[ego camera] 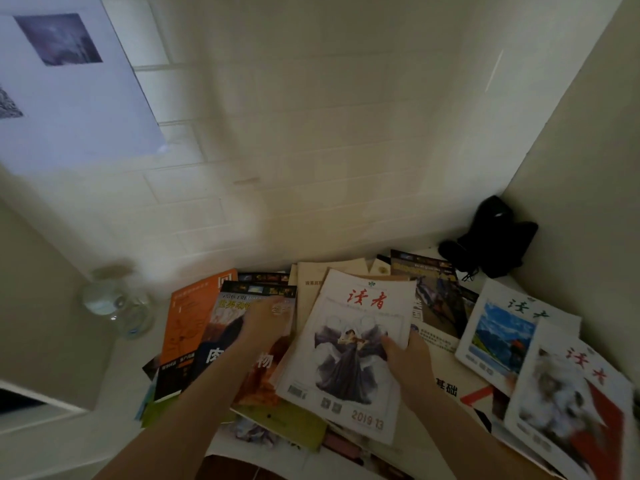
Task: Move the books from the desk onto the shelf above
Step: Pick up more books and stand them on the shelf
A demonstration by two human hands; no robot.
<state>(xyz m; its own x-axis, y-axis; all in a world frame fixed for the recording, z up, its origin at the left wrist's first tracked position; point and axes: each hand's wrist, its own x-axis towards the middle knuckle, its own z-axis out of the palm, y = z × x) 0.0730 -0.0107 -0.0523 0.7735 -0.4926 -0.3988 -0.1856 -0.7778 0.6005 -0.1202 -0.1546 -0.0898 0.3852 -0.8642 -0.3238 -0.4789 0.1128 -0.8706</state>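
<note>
A: Which step is judged to be in hand?

B: A pick-up, it seems. A white magazine [349,344] with red title characters and a dancer on the cover is held at its right edge by the right hand [410,358]; the thumb is laid over the cover and the fingers are curled beneath, clamped on that edge. The magazine lies on top of the heap of books and magazines spread over the tabletop [128,358], and whether it has been lifted off the heap cannot be told.

A: And the left hand?

B: The left hand [265,320] is stretched forward, left of the white magazine, onto a dark magazine [249,344] with a reddish cover. The fingers are blurred; whether they are pressed flat on it or hooked over its top edge cannot be told.

A: What is called for next?

B: The white magazine would have to be raised clear of the heap and carried upward. The shelf is not shown, so its place must be found first. Most of the load is not yet moved: an orange book [194,317] left of the dark magazine, two more white magazines [502,334] to the right of the held one.

A: Anything to be avoided?

B: A glass jar [116,301] stands left of the orange book, near the left forearm's path.
</note>
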